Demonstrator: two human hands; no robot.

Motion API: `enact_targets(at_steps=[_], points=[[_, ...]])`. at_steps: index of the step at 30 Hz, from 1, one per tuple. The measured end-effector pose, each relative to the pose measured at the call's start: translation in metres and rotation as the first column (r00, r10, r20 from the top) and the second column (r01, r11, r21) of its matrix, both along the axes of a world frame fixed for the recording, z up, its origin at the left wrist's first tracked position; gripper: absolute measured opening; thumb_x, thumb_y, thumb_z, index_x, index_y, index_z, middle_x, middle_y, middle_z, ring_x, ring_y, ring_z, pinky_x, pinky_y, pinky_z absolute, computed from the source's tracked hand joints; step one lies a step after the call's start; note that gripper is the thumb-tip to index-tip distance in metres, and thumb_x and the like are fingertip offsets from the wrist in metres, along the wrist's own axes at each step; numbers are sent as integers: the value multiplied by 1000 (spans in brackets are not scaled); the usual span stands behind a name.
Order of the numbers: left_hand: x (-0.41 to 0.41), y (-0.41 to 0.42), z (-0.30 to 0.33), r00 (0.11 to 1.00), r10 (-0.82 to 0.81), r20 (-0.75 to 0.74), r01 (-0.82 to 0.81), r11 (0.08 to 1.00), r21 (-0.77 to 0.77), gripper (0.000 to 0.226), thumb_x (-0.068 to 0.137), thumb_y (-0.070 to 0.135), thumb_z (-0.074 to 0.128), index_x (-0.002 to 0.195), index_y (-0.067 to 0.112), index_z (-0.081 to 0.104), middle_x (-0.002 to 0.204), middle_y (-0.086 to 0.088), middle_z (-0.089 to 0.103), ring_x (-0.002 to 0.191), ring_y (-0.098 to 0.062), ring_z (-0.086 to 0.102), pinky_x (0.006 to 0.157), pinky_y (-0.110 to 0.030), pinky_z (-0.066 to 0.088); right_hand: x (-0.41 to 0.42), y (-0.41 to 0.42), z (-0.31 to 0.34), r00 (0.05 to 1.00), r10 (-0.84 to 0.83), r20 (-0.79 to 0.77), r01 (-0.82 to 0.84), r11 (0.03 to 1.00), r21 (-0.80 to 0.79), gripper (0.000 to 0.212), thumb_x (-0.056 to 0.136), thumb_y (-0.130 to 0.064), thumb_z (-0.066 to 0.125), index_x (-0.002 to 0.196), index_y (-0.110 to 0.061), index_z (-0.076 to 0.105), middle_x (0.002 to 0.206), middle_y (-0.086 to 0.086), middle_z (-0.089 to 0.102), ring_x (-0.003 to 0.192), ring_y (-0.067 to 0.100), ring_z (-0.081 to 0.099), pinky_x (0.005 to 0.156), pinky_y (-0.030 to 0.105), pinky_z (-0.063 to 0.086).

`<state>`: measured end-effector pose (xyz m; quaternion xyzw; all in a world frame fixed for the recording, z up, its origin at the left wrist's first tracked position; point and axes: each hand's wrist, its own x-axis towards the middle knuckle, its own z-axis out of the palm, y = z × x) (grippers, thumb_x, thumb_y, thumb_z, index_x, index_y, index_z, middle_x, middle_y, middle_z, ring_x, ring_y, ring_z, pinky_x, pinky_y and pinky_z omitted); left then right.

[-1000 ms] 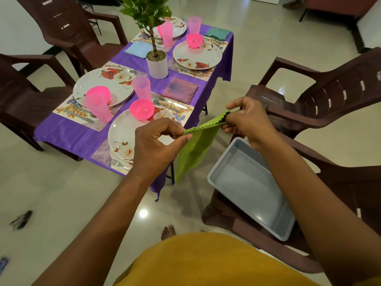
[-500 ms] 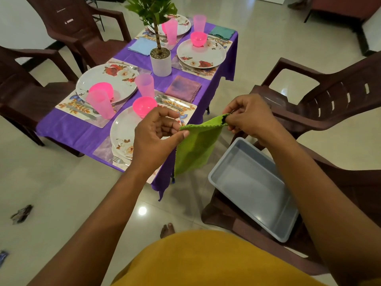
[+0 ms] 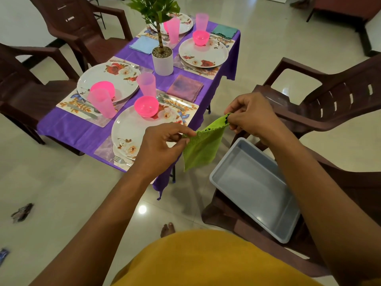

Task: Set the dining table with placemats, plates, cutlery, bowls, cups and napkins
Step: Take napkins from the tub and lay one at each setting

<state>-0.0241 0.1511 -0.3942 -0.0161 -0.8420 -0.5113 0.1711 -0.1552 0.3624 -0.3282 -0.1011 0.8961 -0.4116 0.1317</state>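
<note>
A green napkin (image 3: 201, 148) hangs in the air off the table's near right corner. My left hand (image 3: 159, 146) pinches its left top corner and my right hand (image 3: 250, 117) pinches its right top corner. On the purple-clothed table (image 3: 72, 129) lie several floral placemats with floral plates (image 3: 127, 131), pink bowls (image 3: 146, 106), pink cups (image 3: 146, 84) and cutlery (image 3: 175, 101). A mauve napkin (image 3: 185, 86), a blue napkin (image 3: 143, 44) and a teal napkin (image 3: 224, 30) lie beside three of the settings.
A potted plant in a white pot (image 3: 162, 60) stands mid-table. Brown plastic chairs (image 3: 329, 96) ring the table. A grey tray (image 3: 255, 187) sits on the chair seat at my right, below the napkin. Small scraps (image 3: 21, 212) lie on the floor at left.
The view has drawn a little nearer to the table. Both hands keep pinching the green napkin, which now hangs spread flatter between them, with my left hand slightly lower.
</note>
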Motion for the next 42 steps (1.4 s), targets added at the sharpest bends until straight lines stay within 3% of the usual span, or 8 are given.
enact_targets(at_steps=[9,11,15,21,26,30,37,42], points=[[-3,-1,-1,997,-76,9,77,992,-98,46,87,0,79,125,25,74,122,6,73,89,-12,71,86,-24,60,-6,-2,1,1000,-17,-19,17,1000,11,15,86,3,71,82,-11,73,71,13,74,63,23,74,65,35,64],[-4,-1,-2,994,-113,-12,110,985,-132,51,86,-4,78,129,23,73,127,6,69,98,-8,68,85,-22,58,-7,-3,0,999,-13,-31,14,1000,15,15,85,3,70,81,-12,74,69,12,74,63,25,75,67,39,65],[-8,-1,-5,985,-163,-54,147,963,-226,47,86,-6,75,124,22,76,128,4,66,120,-9,62,89,-23,57,-9,-3,0,999,-17,-38,18,999,27,13,85,3,69,85,-10,74,71,13,75,67,28,76,70,44,66],[-10,0,-10,982,-176,-66,147,939,-312,41,86,-5,73,116,22,79,128,4,68,123,-10,61,94,-32,57,-12,-2,0,999,-21,-43,23,999,44,12,85,1,70,87,-11,74,71,12,75,65,26,76,70,45,66],[-8,3,-11,988,-144,-46,127,954,-271,35,87,-1,78,116,17,78,120,6,73,111,-9,67,90,-27,58,-11,-3,0,997,-15,-69,19,998,56,15,83,2,68,84,-13,74,69,12,74,63,25,75,69,46,66],[-7,4,-13,1000,-23,14,26,971,-239,32,87,9,81,115,23,76,111,10,75,92,-11,69,84,-35,61,-12,-2,1,997,-10,-71,14,998,54,15,85,1,69,85,-13,74,72,12,74,64,24,76,69,44,66],[-9,3,-16,994,-2,108,8,998,-57,27,83,5,85,103,23,80,114,7,76,94,-13,72,84,-34,63,-13,-2,5,997,4,-76,0,999,54,13,86,1,69,87,-11,74,70,12,74,64,25,75,71,44,66],[-11,4,-16,979,21,202,-20,1000,-4,26,84,10,84,100,30,81,98,9,78,90,-10,72,85,-33,62,-13,-2,6,997,11,-78,-7,999,50,15,85,2,70,87,-12,74,70,10,74,63,23,75,70,43,66]])
